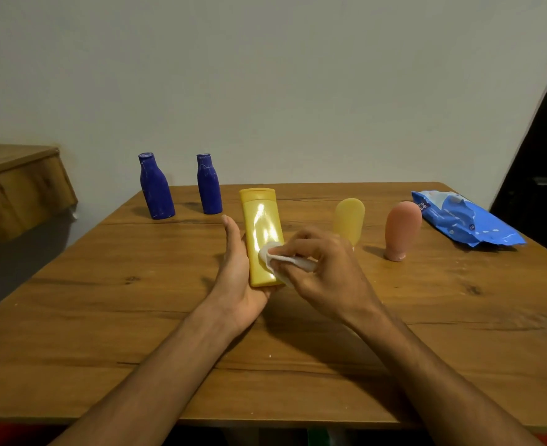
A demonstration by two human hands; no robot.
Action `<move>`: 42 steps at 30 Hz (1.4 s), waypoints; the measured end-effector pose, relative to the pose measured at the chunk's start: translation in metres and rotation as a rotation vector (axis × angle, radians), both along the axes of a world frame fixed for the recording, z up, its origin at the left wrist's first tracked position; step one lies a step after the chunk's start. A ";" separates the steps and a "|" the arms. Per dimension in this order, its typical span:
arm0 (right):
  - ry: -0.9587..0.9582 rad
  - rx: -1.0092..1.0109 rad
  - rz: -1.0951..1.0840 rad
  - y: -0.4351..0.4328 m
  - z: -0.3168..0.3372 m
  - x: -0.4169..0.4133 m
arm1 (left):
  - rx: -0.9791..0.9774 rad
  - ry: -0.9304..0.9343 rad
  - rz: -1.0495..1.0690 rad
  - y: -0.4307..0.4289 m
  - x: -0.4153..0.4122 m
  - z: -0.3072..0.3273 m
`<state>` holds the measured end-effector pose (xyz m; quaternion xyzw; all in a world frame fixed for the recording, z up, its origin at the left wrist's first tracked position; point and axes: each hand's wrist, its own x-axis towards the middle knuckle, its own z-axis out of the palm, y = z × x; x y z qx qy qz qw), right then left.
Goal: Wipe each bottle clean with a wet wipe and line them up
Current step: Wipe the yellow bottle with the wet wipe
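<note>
A tall yellow bottle is held tilted above the wooden table, cap pointing away from me. My left hand holds it from below and from its left side. My right hand pinches a crumpled white wet wipe and presses it on the bottle's lower front. Two blue bottles stand upright at the table's far left. A pale yellow bottle and a pink bottle stand on their caps to the right.
A blue pack of wet wipes lies at the table's far right. A wall runs behind the table's far edge. Another wooden surface is at the left, and a dark door frame at the right.
</note>
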<state>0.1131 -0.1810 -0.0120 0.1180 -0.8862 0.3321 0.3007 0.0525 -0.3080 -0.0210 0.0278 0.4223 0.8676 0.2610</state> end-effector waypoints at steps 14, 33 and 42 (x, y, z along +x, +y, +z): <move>0.218 -0.076 -0.107 0.005 -0.005 -0.004 | -0.207 0.241 -0.190 0.005 0.009 -0.006; 0.049 0.049 0.012 0.002 -0.006 0.000 | -0.077 0.178 -0.156 -0.001 0.001 -0.003; 0.283 -0.169 -0.195 0.015 -0.005 -0.007 | -0.059 0.171 -0.162 -0.001 0.003 -0.005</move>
